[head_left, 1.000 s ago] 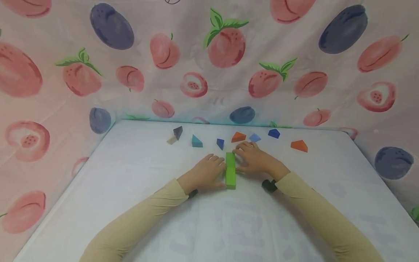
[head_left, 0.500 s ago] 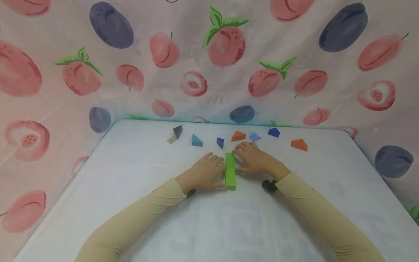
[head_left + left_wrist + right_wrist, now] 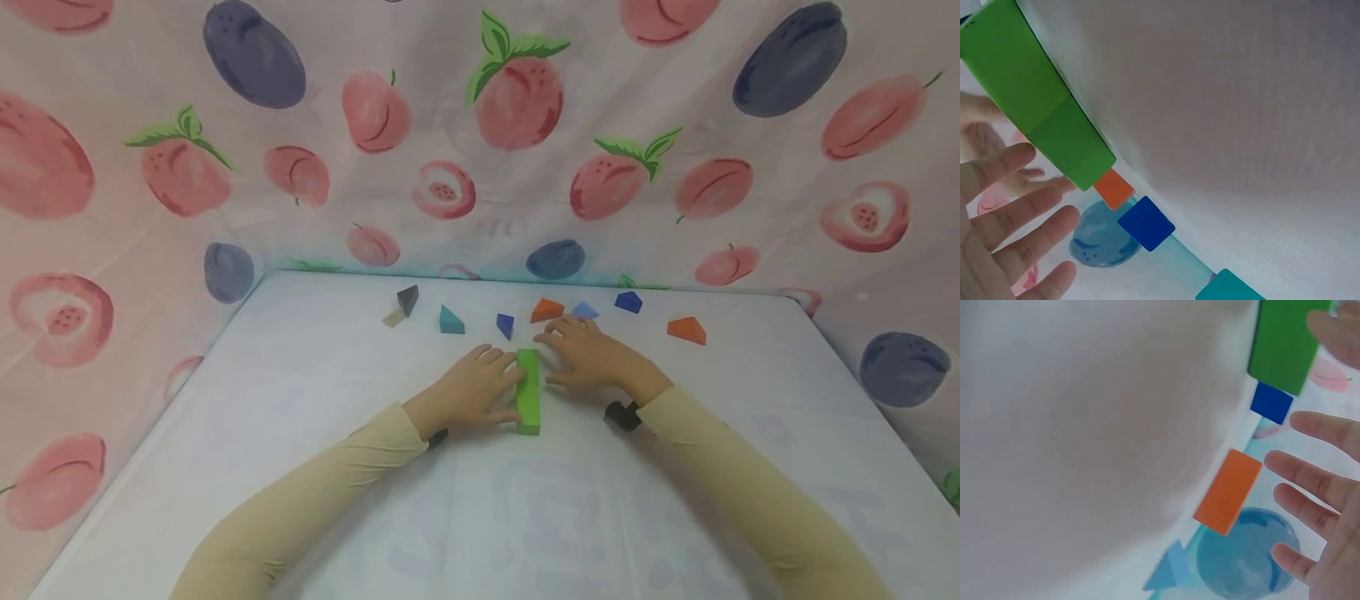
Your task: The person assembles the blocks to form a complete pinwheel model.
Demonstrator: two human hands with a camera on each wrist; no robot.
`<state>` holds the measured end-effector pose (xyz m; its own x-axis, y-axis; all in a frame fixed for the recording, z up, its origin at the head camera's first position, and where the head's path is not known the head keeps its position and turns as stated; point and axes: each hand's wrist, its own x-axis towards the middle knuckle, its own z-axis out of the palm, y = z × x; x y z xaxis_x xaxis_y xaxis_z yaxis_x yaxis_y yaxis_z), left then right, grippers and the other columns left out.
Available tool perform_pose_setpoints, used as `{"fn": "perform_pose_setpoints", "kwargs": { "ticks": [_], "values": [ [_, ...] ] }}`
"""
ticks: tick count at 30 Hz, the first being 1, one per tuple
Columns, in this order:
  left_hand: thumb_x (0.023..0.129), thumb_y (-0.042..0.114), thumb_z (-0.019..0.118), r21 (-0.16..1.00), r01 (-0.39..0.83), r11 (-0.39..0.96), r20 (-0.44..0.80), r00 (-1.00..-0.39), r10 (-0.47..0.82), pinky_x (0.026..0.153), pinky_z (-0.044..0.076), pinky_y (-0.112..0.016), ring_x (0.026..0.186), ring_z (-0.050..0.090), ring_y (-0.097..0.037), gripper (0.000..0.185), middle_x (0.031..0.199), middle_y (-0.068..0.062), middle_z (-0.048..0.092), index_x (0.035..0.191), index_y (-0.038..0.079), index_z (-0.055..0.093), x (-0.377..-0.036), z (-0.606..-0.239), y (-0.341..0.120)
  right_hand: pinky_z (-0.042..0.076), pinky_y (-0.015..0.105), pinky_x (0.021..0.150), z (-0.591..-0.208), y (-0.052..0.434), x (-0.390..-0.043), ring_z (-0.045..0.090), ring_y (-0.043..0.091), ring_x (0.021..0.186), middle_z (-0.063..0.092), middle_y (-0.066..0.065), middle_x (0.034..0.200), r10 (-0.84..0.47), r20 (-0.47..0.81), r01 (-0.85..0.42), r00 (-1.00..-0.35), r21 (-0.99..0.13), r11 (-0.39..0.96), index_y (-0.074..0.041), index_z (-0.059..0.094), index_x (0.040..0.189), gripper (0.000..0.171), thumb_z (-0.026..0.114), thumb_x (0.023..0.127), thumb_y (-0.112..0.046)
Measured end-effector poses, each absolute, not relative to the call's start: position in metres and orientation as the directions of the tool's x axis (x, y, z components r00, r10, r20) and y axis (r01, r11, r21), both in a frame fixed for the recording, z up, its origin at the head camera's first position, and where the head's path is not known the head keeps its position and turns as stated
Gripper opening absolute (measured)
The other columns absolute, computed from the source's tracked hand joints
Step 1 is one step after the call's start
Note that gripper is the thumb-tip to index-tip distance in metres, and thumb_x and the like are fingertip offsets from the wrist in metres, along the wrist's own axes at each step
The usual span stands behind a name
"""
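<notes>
Two green blocks (image 3: pixel 528 392) lie end to end on the white cloth in one narrow strip, and the left wrist view shows the seam between the green pieces (image 3: pixel 1050 115). On the strip's left side is my left hand (image 3: pixel 468 387), fingers spread, with the index fingertip and thumb overlapping its edge in the head view. My right hand (image 3: pixel 592 354) is just right of the strip, a small gap away, its fingers spread and holding nothing. Beyond its fingertips sit an orange block (image 3: pixel 547 311) and a light blue block (image 3: pixel 584 311), partly hidden by the hand.
Along the back of the table lie a grey block (image 3: pixel 407 301) beside a beige one (image 3: pixel 393 317), a teal block (image 3: pixel 452 320) and a dark blue one (image 3: pixel 505 326). Another blue block (image 3: pixel 628 302) and an orange one (image 3: pixel 686 330) are at right. A fruit-print curtain (image 3: pixel 487 192) stands behind.
My right hand has drawn off the green blocks, slightly right and up. My left hand's index finger and thumb have shifted right over the strip's edge. The other blocks stay put.
</notes>
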<state>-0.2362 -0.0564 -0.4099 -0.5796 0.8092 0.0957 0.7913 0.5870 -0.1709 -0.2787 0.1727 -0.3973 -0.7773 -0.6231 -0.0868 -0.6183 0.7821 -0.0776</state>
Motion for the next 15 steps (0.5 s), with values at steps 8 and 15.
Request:
{"fn": "perform_pose_setpoints", "kwargs": {
  "ticks": [8, 15],
  "values": [
    [0.087, 0.063, 0.049, -0.200, 0.801, 0.564, 0.109, -0.554, 0.825, 0.107, 0.038, -0.041, 0.116, 0.052, -0.023, 0.059, 0.127, -0.008, 0.055, 0.124, 0.016, 0.051, -0.241, -0.415, -0.057, 0.029, 0.059, 0.107, -0.383, 0.165, -0.306, 0.041, 0.032, 0.125, 0.053, 0.011, 0.127, -0.680, 0.024, -0.680, -0.733, -0.037, 0.732, -0.012, 0.056, 0.126, 0.045, 0.068, 0.085, -0.027],
    [0.089, 0.060, 0.046, -0.205, 0.809, 0.551, 0.084, -0.546, 0.833, 0.108, 0.037, -0.041, 0.119, 0.052, -0.024, 0.057, 0.129, -0.009, 0.054, 0.126, 0.017, 0.050, -0.245, -0.418, -0.053, 0.037, 0.059, 0.102, -0.380, 0.145, -0.326, 0.048, 0.034, 0.119, 0.056, 0.013, 0.120, -0.768, 0.052, -0.759, -0.638, 0.122, 0.639, -0.012, 0.057, 0.125, 0.042, 0.066, 0.086, -0.022]
  ]
}}
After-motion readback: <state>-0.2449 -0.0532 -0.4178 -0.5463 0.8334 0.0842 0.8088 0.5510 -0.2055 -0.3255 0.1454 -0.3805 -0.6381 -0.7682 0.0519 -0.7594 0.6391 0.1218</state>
